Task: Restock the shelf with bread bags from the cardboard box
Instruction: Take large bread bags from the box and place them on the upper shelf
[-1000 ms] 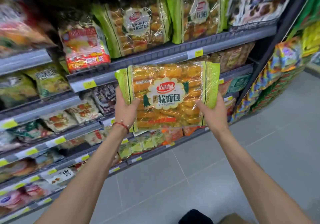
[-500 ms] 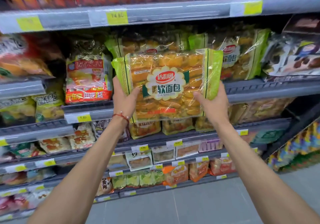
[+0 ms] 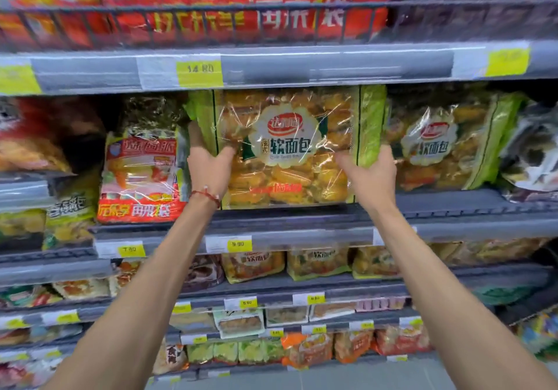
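A large clear bread bag with green side bands and golden rolls stands upright on the grey shelf, its lower edge on the shelf board. My left hand grips its left edge, thumb on the front. My right hand grips its lower right corner by the green band. A matching bread bag stands just to its right. The cardboard box is out of view.
A red and yellow bag stands immediately left of the held bag. The shelf above hangs close over the bag's top. Lower shelves carry several smaller bread packs. Grey floor shows at the bottom.
Both hands lifted the bread bag up and forward from in front of the shelves into the slot on the shelf. The camera tilted up and drew closer.
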`<state>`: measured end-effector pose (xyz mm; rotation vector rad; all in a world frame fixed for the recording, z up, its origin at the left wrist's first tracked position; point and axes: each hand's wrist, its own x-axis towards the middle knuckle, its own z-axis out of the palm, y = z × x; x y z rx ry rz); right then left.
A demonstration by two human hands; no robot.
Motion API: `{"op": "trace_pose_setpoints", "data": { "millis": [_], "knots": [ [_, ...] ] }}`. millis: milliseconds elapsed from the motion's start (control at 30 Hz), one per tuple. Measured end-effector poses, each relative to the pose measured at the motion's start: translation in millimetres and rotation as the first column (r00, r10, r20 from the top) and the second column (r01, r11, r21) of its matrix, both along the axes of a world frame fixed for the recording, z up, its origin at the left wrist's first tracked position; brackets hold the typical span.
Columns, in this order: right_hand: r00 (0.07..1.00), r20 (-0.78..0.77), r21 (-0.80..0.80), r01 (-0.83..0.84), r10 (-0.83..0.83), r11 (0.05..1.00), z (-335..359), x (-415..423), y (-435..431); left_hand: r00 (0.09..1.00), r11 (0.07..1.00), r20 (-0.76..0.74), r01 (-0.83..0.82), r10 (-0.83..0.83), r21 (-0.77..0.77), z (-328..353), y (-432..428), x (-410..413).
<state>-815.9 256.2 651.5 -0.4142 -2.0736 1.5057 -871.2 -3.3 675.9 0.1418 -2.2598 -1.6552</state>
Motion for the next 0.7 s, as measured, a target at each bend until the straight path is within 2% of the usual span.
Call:
{"op": "trace_pose_setpoints", "data": {
  "millis": [167, 267, 333, 467, 700],
  "knots": [
    [0.998, 0.038, -0.009, -0.039, 0.04, 0.999, -12, -18, -11, 0.999, 0.999, 0.036, -0.013, 0.012, 0.04, -13, -7, -12],
    [0.996, 0.014, -0.009, -0.089, 0.089, 0.996, -24, -18, -14, 0.994, 1.0, -0.108, 0.007, -0.005, 0.018, -23, -5, -9],
    [0.992, 0.025, 0.005, -0.126, 0.126, 0.992, -32, -17, -12, 0.989, 1.0, -0.147, 0.002, 0.0, 0.013, -32, -6, -10],
    [0.987, 0.045, 0.035, -0.157, 0.155, 0.987, -37, -17, -10, 0.995, 0.999, -0.097, -0.029, 0.033, 0.037, -39, -2, 0],
    [0.984, 0.048, 0.047, -0.177, 0.174, 0.983, -35, -11, -8, 0.982, 0.993, -0.143, -0.118, 0.121, 0.032, -37, 5, 3]
  ]
}}
